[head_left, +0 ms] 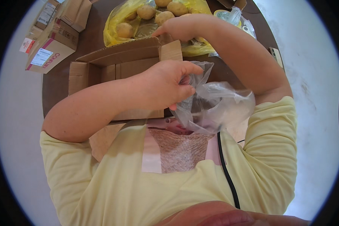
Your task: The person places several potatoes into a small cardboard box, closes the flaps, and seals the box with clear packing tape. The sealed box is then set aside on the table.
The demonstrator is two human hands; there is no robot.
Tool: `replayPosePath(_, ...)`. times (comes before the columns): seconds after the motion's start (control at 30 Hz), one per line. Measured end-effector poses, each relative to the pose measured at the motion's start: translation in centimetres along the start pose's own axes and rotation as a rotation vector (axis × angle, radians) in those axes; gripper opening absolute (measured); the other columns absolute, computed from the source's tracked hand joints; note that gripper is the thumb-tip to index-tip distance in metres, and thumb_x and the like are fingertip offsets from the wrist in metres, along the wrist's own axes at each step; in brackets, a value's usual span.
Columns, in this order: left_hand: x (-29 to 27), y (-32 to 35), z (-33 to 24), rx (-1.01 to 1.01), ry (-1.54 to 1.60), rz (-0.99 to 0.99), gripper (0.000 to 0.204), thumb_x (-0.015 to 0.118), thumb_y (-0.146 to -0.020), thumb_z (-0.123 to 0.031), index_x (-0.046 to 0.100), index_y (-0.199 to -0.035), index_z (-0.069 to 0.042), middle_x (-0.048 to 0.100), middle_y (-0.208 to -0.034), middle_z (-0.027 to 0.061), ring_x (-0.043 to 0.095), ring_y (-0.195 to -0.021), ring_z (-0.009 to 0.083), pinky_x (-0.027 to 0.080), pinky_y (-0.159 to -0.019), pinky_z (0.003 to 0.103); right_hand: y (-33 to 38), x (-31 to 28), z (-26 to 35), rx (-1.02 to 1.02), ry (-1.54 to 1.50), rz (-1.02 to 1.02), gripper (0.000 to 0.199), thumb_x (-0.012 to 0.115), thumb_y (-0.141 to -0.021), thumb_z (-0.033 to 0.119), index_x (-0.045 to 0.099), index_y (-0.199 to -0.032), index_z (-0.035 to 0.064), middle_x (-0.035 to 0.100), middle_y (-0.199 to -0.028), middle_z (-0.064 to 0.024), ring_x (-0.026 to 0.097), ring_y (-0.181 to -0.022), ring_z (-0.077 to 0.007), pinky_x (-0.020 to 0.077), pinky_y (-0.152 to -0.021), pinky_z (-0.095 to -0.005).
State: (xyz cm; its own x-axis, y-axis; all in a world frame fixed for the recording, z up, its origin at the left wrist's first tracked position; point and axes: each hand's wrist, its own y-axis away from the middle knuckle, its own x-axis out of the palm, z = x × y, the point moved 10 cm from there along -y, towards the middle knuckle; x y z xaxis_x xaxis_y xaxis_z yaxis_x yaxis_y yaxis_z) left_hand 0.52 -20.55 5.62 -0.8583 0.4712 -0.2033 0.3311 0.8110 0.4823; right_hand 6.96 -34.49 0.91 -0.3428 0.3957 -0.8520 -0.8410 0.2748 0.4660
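— Head view: step in hand? Left hand [160, 84] pinching clear plastic bag [214, 105] mouth, just right of cardboard box [116, 69].
— Right hand [182, 27] beyond box, curled at potatoes [146, 12]; grip unclear. Next, probably: lift one, drop into held-open bag.

Closed cartons [51, 45] — round dark table [56, 84]

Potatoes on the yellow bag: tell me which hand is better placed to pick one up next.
Right. The right hand already reaches over the potatoes on the yellow bag, while the left hand is busy gripping the clear plastic bag near the body.
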Motion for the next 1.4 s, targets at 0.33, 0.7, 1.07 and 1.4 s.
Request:
replayPosePath(0.33,0.0,-0.7,0.5,-0.028,0.014,0.011,0.048,0.058,-0.092,-0.002,0.047,-0.139,-0.004,0.046,-0.084,-0.0014,0.052,-0.063,0.006,0.049,-0.058,0.023,0.1,0.7,1.1,-0.168,0.161,-0.172,0.072,0.07,-0.07,-0.003,0.048,-0.137,0.0132,0.06,-0.123,-0.0166,0.058,-0.113,-0.0343,0.0477,-0.094,-0.0388)
replayPosePath(0.7,0.1,-1.8,0.2,-0.019,-0.02,0.014,0.045,0.057,-0.094,-0.004,0.048,-0.138,-0.004,0.046,-0.079,-0.0023,0.05,-0.061,0.0053,0.048,-0.057,0.022,18.0,-8.1,1.8,-0.627,-1.507,-0.646,0.029,0.059,-0.091,0.014,0.055,-0.114,-0.0037,0.068,-0.091,-0.0107,0.067,-0.076,-0.0183,0.0551,-0.068,-0.0311)
replayPosePath(1.07,-1.4,-2.0,0.9,0.071,-0.008,-0.065,0.038,0.052,-0.095,-0.006,0.053,-0.133,-0.003,0.058,-0.086,0.0002,0.057,-0.067,0.007,0.051,-0.058,0.023,20.1,5.4,4.3,-0.303,-1.213,-0.343,0.071,0.074,-0.076,0.027,0.044,-0.132,-0.0052,0.055,-0.124,-0.0128,0.055,-0.111,-0.0222,0.0445,-0.096,-0.0351)
replayPosePath(1.4,-0.5,-0.3,0.5,0.069,0.012,-0.136,0.041,0.049,-0.094,-0.005,0.051,-0.135,-0.001,0.05,-0.07,-0.0014,0.049,-0.059,0.0043,0.046,-0.049,0.02,16.7,9.7,4.8,0.039,0.008,-0.642,0.07,0.079,-0.07,0.033,0.051,-0.125,0.0013,0.058,-0.116,-0.0161,0.054,-0.112,-0.0323,0.0407,-0.097,-0.0406)
